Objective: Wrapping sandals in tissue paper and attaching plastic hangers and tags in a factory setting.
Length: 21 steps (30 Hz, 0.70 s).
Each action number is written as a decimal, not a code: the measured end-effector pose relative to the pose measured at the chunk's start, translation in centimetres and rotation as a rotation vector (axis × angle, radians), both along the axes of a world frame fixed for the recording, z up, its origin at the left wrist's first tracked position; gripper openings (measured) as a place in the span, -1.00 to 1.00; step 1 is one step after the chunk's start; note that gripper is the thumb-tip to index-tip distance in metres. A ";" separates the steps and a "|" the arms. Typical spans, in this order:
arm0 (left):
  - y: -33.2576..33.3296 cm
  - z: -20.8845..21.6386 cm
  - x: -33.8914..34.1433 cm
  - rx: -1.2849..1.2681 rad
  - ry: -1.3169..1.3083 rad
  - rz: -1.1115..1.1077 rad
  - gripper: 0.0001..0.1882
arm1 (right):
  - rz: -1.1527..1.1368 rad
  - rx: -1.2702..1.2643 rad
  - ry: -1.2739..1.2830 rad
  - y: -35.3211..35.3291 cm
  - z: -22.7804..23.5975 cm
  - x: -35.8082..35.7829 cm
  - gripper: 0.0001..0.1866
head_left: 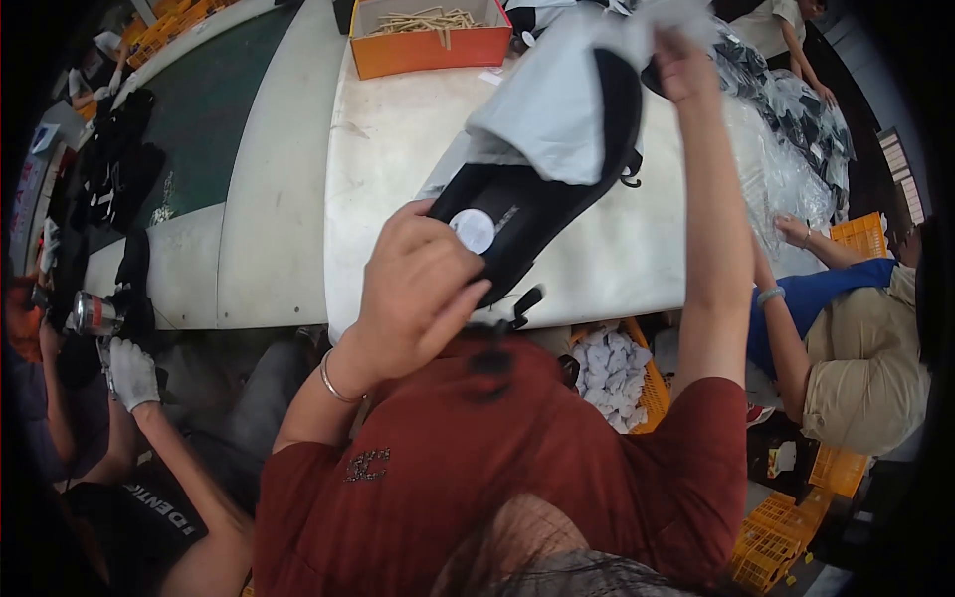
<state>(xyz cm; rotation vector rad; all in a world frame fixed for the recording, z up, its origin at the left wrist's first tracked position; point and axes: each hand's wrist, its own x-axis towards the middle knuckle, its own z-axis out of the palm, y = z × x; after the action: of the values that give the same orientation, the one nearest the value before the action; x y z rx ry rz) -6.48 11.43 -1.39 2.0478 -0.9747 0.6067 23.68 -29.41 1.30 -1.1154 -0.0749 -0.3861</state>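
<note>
My left hand (pixel 423 274) is closed round the heel end of a black slipper (pixel 527 224), tilted up over the table. A round white sticker (pixel 474 230) sits on its insole. A smooth pale grey-white sheet (pixel 542 119) covers the front part of the slipper; whether it is loose or part of the upper I cannot tell. Beyond the toe, my right hand (pixel 681 70) is raised with its fingers curled. Thin whitish, translucent material (pixel 681 18) blurs at its fingertips, and a small black piece shows beside them.
On the white table (pixel 388 199) stands an orange-red box (pixel 428 50) of thin tan sticks. Plastic-wrapped black items (pixel 796 119) pile up at the right. A yellow crate of crumpled white pieces (pixel 609 378) stands below the edge. Co-workers sit close: a gloved hand (pixel 132 373) left, arms (pixel 786 328) right.
</note>
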 end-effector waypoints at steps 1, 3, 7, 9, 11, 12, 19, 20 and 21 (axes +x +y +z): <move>-0.9 0.6 0.9 0.009 -0.068 -0.154 -0.82 | -0.079 0.095 -0.180 -14.5 1.9 1.4 -0.76; -2.4 -0.7 1.6 0.029 -0.134 -0.184 -0.80 | 0.030 0.311 -0.348 -21.0 8.4 1.6 -0.88; -5.6 -5.7 3.1 0.215 -0.154 -0.165 -0.84 | 0.372 0.338 -0.465 -20.8 19.5 -3.1 -0.73; -6.5 -7.5 3.1 0.336 -0.066 -0.113 -0.87 | -0.276 0.183 -0.582 -15.5 22.5 -5.6 -0.70; -7.9 -7.6 2.3 0.376 -0.043 -0.143 -0.83 | -0.333 -0.142 -0.519 -17.5 24.0 -10.6 -0.67; -7.3 -7.6 1.9 0.336 0.024 -0.123 -0.81 | -0.335 -0.404 -0.419 -12.3 22.6 -11.5 -0.67; -3.8 -8.4 0.3 0.371 0.132 0.155 -0.52 | 0.618 -1.634 -0.226 15.3 0.4 -17.6 -0.21; -3.9 -8.7 0.7 0.396 0.107 0.165 -0.54 | 0.672 -1.857 -0.103 18.2 -0.4 -17.2 -0.16; -4.2 -9.0 1.3 0.418 0.123 0.192 -0.57 | 0.642 -2.004 -0.120 20.2 -1.5 -16.7 -0.27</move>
<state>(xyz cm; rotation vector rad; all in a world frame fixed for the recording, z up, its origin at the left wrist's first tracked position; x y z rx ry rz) -5.22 7.21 -10.44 2.5382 -0.8938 0.3892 6.98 -9.23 -0.17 -2.8741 -1.0788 0.4129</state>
